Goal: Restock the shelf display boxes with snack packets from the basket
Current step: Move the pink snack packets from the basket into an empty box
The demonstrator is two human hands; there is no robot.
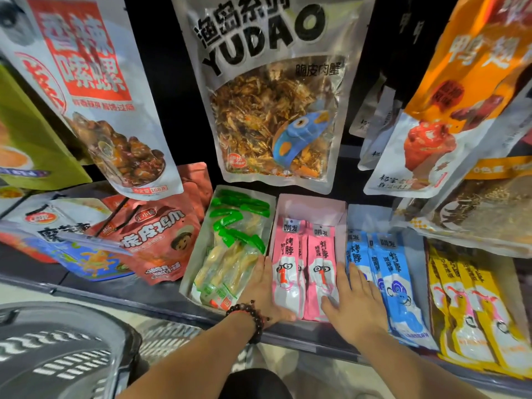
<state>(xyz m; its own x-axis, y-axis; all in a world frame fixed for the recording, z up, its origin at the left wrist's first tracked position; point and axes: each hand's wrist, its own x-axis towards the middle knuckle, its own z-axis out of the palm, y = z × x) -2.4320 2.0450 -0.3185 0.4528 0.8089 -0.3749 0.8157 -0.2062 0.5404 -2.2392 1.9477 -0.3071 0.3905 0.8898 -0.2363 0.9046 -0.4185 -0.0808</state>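
A pink display box (312, 203) on the shelf holds several pink snack packets (289, 263) standing in a row. My left hand (263, 295), with a bead bracelet at the wrist, lies flat against the left side of those packets, thumb across their lower end. My right hand (355, 300) rests with spread fingers on the right side of the pink packets, next to the blue packets (395, 272). Neither hand lifts a packet. The grey plastic basket (57, 347) is at the lower left; its contents are hidden.
A box of green-topped packets (230, 246) sits left of the pink box, and yellow packets (466, 312) lie far right. Large bags hang above, among them a clear YUDAO bag (273, 96). Red pouches (161, 240) lie at the left. The shelf edge (161, 300) runs below.
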